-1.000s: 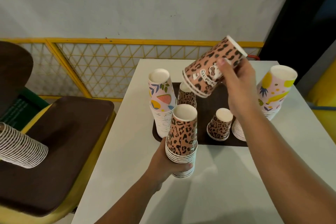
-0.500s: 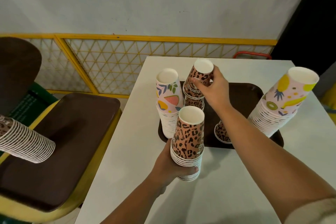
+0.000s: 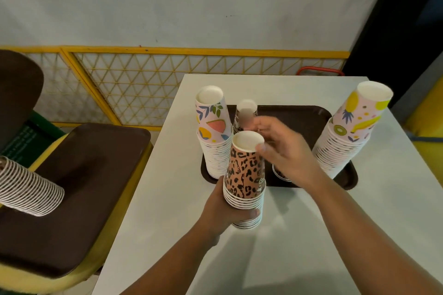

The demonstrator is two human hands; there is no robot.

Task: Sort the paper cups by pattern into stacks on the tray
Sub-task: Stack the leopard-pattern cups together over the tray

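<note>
You stand at a white bench [image 3: 311, 235] set against a pale wall with a yellow lattice rail [image 3: 143, 84]. The brown tray [image 3: 311, 120] carries upturned stacks: a fruit-print stack [image 3: 213, 134] at its left, another fruit-print stack [image 3: 347, 132] at its right edge, leopard cups between. Your left hand [image 3: 227, 211] grips a leopard-print stack [image 3: 245, 179] near the tray; your right hand [image 3: 285, 148], fingers loosely spread, touches its top cup. Its lettering is unreadable.
</note>
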